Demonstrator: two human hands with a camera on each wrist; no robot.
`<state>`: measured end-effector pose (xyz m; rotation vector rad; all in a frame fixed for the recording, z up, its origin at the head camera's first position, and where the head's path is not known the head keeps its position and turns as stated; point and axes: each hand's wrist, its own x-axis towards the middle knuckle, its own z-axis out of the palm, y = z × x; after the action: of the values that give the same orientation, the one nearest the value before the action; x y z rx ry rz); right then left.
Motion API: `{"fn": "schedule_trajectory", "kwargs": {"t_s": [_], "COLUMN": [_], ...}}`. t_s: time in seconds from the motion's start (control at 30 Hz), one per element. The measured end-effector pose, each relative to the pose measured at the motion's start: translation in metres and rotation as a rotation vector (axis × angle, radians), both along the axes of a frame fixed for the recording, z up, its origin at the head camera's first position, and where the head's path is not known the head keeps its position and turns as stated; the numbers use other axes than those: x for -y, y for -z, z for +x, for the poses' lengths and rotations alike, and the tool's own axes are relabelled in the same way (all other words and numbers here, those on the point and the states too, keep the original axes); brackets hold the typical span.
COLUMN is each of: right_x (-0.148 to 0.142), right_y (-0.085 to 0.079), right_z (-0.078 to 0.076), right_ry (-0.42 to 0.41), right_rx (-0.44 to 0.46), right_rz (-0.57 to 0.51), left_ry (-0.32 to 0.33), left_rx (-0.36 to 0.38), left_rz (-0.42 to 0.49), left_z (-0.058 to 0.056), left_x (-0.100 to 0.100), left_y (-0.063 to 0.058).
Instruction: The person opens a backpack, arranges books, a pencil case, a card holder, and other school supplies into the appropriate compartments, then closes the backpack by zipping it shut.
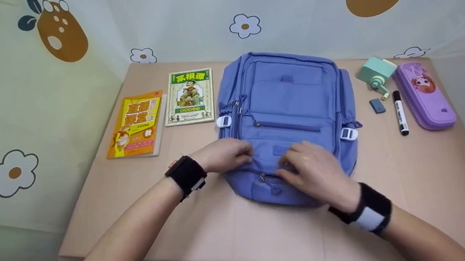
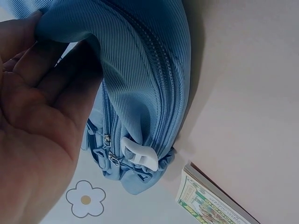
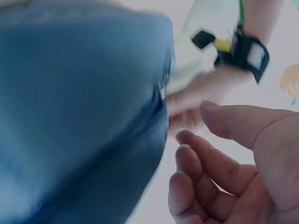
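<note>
A blue backpack lies on its back on the table, its front pockets and zippers facing up. My left hand is at its lower left side. In the left wrist view the thumb and fingers of that hand pinch a fold of the backpack's fabric. Over the lower front pocket, beside the zipper, hovers my right hand. Its fingers are loosely bent with nothing between them in the right wrist view, close to the blurred fabric.
Left of the backpack lie an orange book and a green-and-white book. At right are a green pencil sharpener with a crank, a dark blue eraser, a marker and a purple pencil case. Patterned cloth surrounds the table.
</note>
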<state>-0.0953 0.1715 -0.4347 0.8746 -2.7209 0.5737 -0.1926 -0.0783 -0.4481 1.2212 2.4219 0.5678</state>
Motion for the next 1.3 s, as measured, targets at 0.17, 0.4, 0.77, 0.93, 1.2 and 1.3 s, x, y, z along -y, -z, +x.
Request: {"fn": "schedule_trajectory", "kwargs": {"t_s": [0.17,0.4,0.77,0.93,1.2,1.3], "right_x": [-0.040,-0.071,-0.066,-0.062,-0.059,-0.059], "right_y": [-0.002,0.016,0.033,0.038,0.045,0.047], "right_z": [0.001,0.010,0.005,0.005,0.007,0.008], "right_ry": [0.032,0.035,0.005,-0.001,0.008,0.015], "right_rx": [0.066,0.171,0.190,0.172,0.076,0.063], "right_rz": [-0.023,-0.020,-0.028,-0.015,0.027,0.048], "left_ry": [-0.012,-0.024,-0.023,-0.018,-0.029,-0.050], "left_rx": [0.007,0.010,0.005,0.002,0.004,0.013], "left_rz": [0.004,0.009,0.021,0.020,0.024,0.028], "left_z": [0.000,0.001,0.002,0.002,0.004,0.007], "left_x": [0.002,0.006,0.005,0.003,0.000,0.000], "left_y": [0.000,0.000,0.005,0.004,0.004,0.004]}}
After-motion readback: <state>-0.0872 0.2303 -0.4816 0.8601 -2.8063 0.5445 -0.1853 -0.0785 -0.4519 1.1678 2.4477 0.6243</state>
